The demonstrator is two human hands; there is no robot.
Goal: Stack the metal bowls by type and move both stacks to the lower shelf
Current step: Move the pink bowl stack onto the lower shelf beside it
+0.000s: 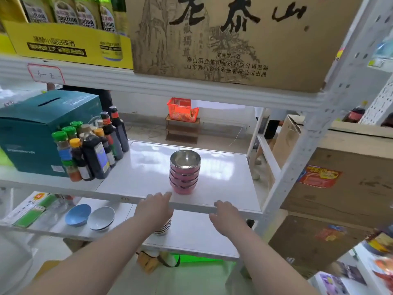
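Observation:
A stack of several pink-sided metal bowls [184,173] stands on the white middle shelf [225,188], near its front edge. My left hand [154,209] hovers at that edge just in front of the stack, fingers apart and holding nothing. My right hand [226,216] is to the right of it, also with spread fingers and nothing in it. On the lower shelf [197,235] a second stack of bowls with striped sides [163,228] sits mostly hidden behind my left wrist.
Sauce and spice bottles [93,147] and a teal box [36,128] fill the middle shelf's left part. A blue bowl [78,215] and a grey bowl [101,218] lie on the lower shelf. Cardboard boxes [348,188] stand beyond the white upright [297,158] at right.

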